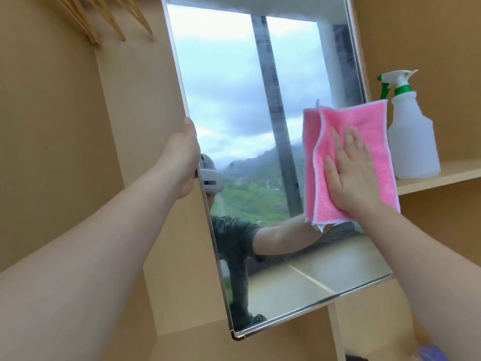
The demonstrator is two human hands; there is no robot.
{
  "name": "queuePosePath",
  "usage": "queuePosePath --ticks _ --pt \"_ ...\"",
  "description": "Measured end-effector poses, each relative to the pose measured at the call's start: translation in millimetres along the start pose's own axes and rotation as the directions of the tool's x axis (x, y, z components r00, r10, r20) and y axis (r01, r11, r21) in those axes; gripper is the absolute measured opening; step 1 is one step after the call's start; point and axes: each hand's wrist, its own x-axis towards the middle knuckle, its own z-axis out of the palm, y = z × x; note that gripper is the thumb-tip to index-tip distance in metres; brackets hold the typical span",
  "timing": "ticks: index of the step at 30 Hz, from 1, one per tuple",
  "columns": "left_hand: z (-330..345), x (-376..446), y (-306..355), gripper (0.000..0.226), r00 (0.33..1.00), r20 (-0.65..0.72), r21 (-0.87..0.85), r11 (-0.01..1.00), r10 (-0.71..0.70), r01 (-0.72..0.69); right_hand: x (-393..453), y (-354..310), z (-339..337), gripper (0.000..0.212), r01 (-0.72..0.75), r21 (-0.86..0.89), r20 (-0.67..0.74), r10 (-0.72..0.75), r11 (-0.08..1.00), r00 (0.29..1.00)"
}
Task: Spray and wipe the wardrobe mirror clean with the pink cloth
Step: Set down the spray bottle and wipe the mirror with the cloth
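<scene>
Wardrobe panels in pale wood surround me. My right hand [348, 168] lies flat, fingers spread, pressing the pink cloth [364, 121] to the right side of the mirror [234, 100]; my left hand [182, 157] clamps the mirror's left edge. The spray bottle [411, 136] stands parked on the shelf [442, 178], so I judge spraying done and wiping underway. Haze near the top right and bottom suggests more passes. The mirror's top is cut off.
</scene>
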Motion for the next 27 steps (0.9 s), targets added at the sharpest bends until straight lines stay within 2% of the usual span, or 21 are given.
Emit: queuePosePath --ticks 2,5,8,10,12,14,16,18,20,23,27 --pt "1 -1 -1 0.062 1.000 0.002 -0.021 1.000 0.007 -0.007 -1 16 -1 0.056 -0.095 0.029 -0.030 0.096 0.995 0.995" --pt "-2 -4 -3 0.058 0.999 0.018 -0.103 0.994 -0.028 0.029 -4 20 2 0.056 -0.135 0.052 -0.049 0.138 0.989 0.989" --pt "-5 -16 -20 0.052 0.981 0.152 -0.226 0.962 -0.118 0.151 -11 16 6 0.058 -0.221 0.101 -0.078 0.230 0.970 0.970" --pt "-5 -25 -41 0.060 0.968 0.199 -0.238 0.951 -0.152 0.198 -17 6 9 0.061 -0.274 0.123 -0.080 0.285 0.954 0.955" --pt "-4 -29 -57 0.076 0.971 0.184 -0.200 0.962 -0.151 0.187 -27 -15 12 0.063 -0.275 0.115 -0.068 0.284 0.955 0.956" --pt "-5 -32 -59 0.084 0.972 0.184 -0.183 0.966 -0.149 0.183 -40 -51 14 0.063 -0.200 0.095 -0.022 0.203 0.975 0.979" --pt "-7 -33 -56 0.084 0.967 0.206 -0.166 0.968 -0.153 0.188 -57 -98 18 0.060 -0.045 0.069 0.059 0.041 0.997 0.997" --pt "-8 -35 -55 0.064 0.969 0.221 -0.173 0.974 -0.106 0.147 -78 -145 29 0.059 0.165 0.064 0.106 -0.171 0.984 0.980" --pt "-8 -36 -55 0.048 0.968 0.228 -0.201 0.967 -0.109 0.156 -99 -176 42 0.058 0.314 0.054 0.105 -0.318 0.948 0.942" --pt "-9 -36 -55 0.055 0.964 0.231 -0.189 0.966 -0.129 0.175 -113 -179 49 0.057 0.362 0.063 0.082 -0.367 0.930 0.927" --pt "-6 -39 -54 0.063 0.984 0.141 -0.167 0.976 -0.113 0.136 -116 -156 51 0.053 0.450 0.029 0.024 -0.451 0.892 0.892"
